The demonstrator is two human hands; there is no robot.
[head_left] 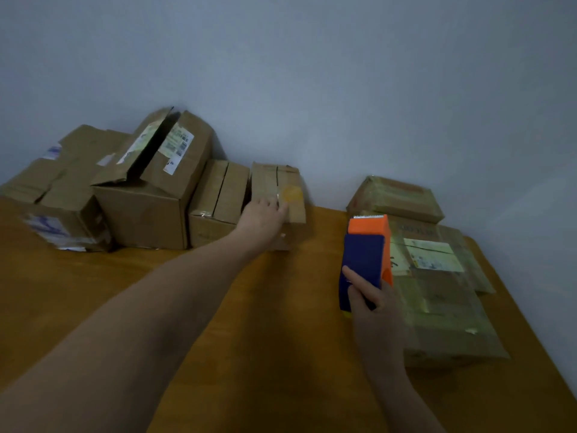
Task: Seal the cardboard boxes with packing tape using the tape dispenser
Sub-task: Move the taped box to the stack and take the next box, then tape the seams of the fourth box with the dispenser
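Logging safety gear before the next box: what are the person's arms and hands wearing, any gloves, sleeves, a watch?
Nothing worn shows in the head view. The left hand and right hand are ungloved, no ring visible, though the picture is dim. The left forearm and right forearm are bare to the frame's edge: no sleeve, cuff, watch or band.

Wooden worktop [281, 307] against a wall [312, 73], left grip [265, 215] resting on a small cardboard box [265, 179], right grip [373, 307] clasping an orange-and-blue tape dispenser [363, 254], taped boxes [443, 295] beside it
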